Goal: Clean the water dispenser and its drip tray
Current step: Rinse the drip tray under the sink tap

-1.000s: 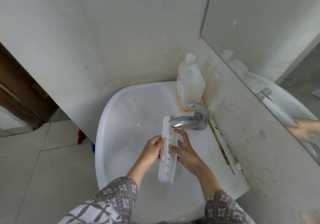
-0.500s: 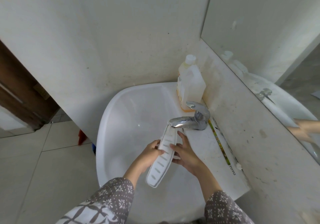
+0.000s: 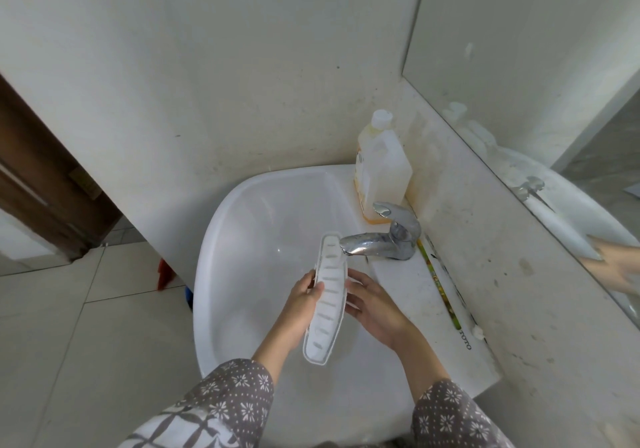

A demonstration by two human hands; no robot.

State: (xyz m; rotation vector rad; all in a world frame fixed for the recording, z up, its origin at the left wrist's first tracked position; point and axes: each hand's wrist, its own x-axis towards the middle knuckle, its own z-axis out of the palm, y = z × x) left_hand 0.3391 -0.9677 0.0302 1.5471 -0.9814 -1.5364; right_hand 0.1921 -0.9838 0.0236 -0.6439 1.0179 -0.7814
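A long white slotted drip tray (image 3: 327, 295) hangs over the white sink (image 3: 249, 239), slotted face up, its far end just under the chrome tap's spout (image 3: 360, 245). My left hand (image 3: 303, 297) grips the tray's left edge, thumb on the top face. My right hand (image 3: 370, 304) holds the right edge, fingers reaching under it. The water dispenser is not in view.
A translucent bottle of yellowish liquid (image 3: 381, 167) stands on the sink's back corner beside the tap lever (image 3: 398, 219). A mirror (image 3: 554, 101) covers the right wall. A brown door (image 3: 38, 177) and tiled floor (image 3: 69, 326) lie to the left.
The tray has turned from standing on edge to lying with its slotted face up. Both hands kept hold of it and shifted slightly left.
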